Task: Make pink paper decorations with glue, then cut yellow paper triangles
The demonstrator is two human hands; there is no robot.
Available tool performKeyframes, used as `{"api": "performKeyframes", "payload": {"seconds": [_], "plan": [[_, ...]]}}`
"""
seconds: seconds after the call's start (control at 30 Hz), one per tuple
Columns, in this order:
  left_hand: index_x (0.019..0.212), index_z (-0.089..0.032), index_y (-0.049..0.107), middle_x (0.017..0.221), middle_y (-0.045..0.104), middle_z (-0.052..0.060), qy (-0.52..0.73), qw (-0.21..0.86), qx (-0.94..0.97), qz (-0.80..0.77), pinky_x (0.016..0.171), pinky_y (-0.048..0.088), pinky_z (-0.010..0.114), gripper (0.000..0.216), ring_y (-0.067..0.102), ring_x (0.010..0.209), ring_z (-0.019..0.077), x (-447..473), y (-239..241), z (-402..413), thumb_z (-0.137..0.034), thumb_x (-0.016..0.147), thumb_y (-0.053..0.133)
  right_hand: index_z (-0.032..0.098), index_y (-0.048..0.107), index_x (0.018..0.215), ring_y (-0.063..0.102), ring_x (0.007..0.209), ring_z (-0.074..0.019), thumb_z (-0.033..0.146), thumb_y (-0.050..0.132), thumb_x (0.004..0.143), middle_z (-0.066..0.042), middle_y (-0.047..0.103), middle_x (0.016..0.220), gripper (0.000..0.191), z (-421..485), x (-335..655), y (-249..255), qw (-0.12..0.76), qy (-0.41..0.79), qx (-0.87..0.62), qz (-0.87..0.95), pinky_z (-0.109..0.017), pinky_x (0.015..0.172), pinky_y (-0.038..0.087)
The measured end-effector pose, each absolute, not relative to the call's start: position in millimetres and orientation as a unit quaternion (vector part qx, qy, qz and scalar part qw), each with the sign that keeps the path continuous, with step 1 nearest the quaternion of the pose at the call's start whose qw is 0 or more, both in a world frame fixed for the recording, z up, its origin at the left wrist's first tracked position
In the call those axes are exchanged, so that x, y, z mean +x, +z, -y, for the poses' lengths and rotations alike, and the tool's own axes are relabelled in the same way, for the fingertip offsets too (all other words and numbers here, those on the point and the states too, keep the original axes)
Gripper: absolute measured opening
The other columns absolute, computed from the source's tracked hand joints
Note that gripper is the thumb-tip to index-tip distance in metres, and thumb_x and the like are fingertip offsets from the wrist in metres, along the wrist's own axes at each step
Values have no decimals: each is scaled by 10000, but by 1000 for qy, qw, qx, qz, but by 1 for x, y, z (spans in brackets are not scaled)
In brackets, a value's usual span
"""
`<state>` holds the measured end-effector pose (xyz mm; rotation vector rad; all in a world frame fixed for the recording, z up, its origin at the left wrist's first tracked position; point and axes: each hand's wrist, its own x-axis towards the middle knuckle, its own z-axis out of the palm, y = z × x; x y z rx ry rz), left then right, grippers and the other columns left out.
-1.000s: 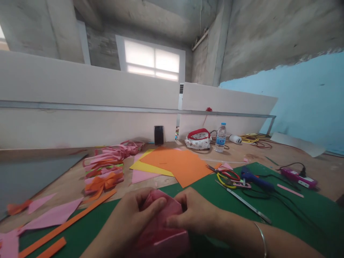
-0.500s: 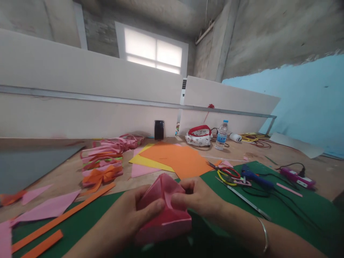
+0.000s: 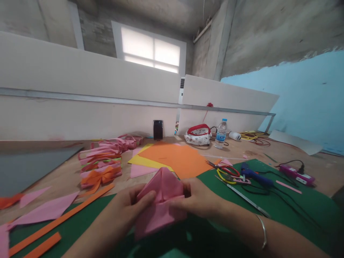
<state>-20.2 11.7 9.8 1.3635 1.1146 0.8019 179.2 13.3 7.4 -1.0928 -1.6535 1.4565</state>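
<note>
Between my hands is a folded piece of pink paper or felt-like sheet (image 3: 161, 215), peaked at the top with a crease down its middle. My left hand (image 3: 134, 206) grips its left side, thumb on the near face and fingers behind. On the right side, my right hand (image 3: 196, 199) pinches it, the thumb lying across the front fold; some fingertips are hidden behind the sheet. Beneath lies a green mat or sheet (image 3: 223, 193). Beyond the piece, flat orange sheets (image 3: 180, 157) overlap a yellow sheet (image 3: 150, 163).
Scissors (image 3: 227, 175), a blue glue gun (image 3: 256, 175) and a metal ruler-like strip (image 3: 248, 200) lie to the right. Pink and orange bows (image 3: 100, 168) are piled left, near orange strips (image 3: 61, 218). A water bottle (image 3: 221, 134), pouch (image 3: 198, 135) and phone (image 3: 158, 129) stand behind.
The front part of the pink piece has turned up, so its outer face now shows instead of the open inside. My right thumb has shifted lower across the fold.
</note>
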Motion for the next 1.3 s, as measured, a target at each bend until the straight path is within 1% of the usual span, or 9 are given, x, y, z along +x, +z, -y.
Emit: {"api": "performKeyframes", "payload": {"seconds": [0.17, 0.27, 0.43, 0.53, 0.63, 0.77, 0.97, 1.1, 1.3], "plan": [[1066, -245, 619, 664, 651, -34, 360, 650, 450, -495, 509, 544, 212, 497, 608, 569, 113, -13, 19, -3, -518, 666, 732, 107, 655, 808, 507, 615, -88, 179, 647, 704, 8, 575, 684, 127, -19, 180, 9, 366, 573, -439, 588, -192, 574, 393], [1045, -229, 632, 667, 648, -22, 365, 653, 414, -518, 451, 536, 189, 383, 565, 512, 90, -9, 21, 1, -418, 723, 718, 108, 633, 793, 496, 587, -77, 265, 672, 740, 9, 567, 674, 170, -22, 180, 6, 360, 578, -445, 582, -179, 537, 378], [1019, -246, 629, 784, 712, 9, 391, 648, 381, -530, 460, 548, 206, 222, 648, 576, 120, -6, 19, -1, -266, 798, 631, 152, 571, 839, 438, 429, -64, 478, 570, 848, 39, 522, 599, 327, -20, 179, 1, 352, 578, -473, 565, -178, 405, 333], [1007, -227, 625, 740, 715, 7, 404, 646, 378, -526, 501, 577, 251, 205, 676, 599, 148, -4, 16, -4, -218, 804, 598, 162, 575, 890, 461, 432, -69, 474, 557, 864, 32, 546, 630, 313, -18, 177, 1, 349, 585, -484, 549, -190, 418, 368], [993, -208, 630, 680, 701, -16, 426, 634, 389, -515, 546, 571, 231, 212, 669, 591, 133, -4, 14, -6, -177, 786, 594, 169, 599, 931, 485, 497, -68, 432, 552, 877, 18, 576, 709, 273, -15, 173, 2, 356, 596, -488, 529, -188, 467, 385], [1003, -210, 640, 630, 675, -39, 444, 609, 416, -509, 530, 533, 180, 236, 641, 586, 119, -4, 12, -6, -208, 769, 609, 168, 625, 962, 529, 549, -91, 429, 606, 833, 8, 600, 725, 292, -15, 170, 0, 365, 657, -452, 481, -223, 526, 436], [1017, -189, 630, 788, 707, 29, 421, 619, 417, -515, 681, 577, 315, 386, 695, 689, 192, -5, 4, -8, -460, 744, 666, 139, 634, 879, 515, 563, -83, 401, 672, 778, 10, 590, 704, 283, -17, 171, -2, 411, 619, -414, 526, -200, 525, 392], [959, -167, 649, 783, 708, 40, 414, 628, 428, -502, 649, 561, 285, 359, 684, 667, 183, -6, 0, -10, -422, 714, 707, 118, 630, 845, 469, 570, -79, 377, 649, 794, 16, 545, 682, 265, -17, 172, -2, 424, 581, -413, 558, -198, 529, 379], [855, -163, 666, 642, 652, -6, 413, 631, 445, -483, 566, 525, 219, 378, 654, 633, 164, -5, 1, -5, -489, 674, 725, 127, 635, 857, 448, 563, -78, 429, 640, 785, 19, 548, 684, 310, -17, 170, -5, 436, 578, -408, 556, -199, 527, 352]]}}
